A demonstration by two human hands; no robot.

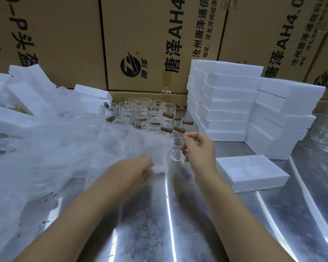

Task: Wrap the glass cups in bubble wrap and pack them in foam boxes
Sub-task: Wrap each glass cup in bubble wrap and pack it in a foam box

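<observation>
Steel table (159, 233), cardboard cartons (140, 44) stacked behind it. One glass cup (177, 148) stands near centre, at the right edge of the bubble wrap (64, 148). My left hand (138, 169) has its fingers curled round the near corner of the sheet, gripping it. My right hand (201, 148) is right against the cup with fingers bent. Motion blur, so I can't tell if it actually has hold of the glass.

Step as I judge it: start of wrapping, sheet being brought to the cup. Next move needs the cup laid on the wrap and rolled, handle tucked in.

The rest of the cups (150, 114) are clustered just beyond. An open foam box (254, 173) lies near right, foam stacks (229, 103) far right, and loose foam pieces (17, 95) far left.
</observation>
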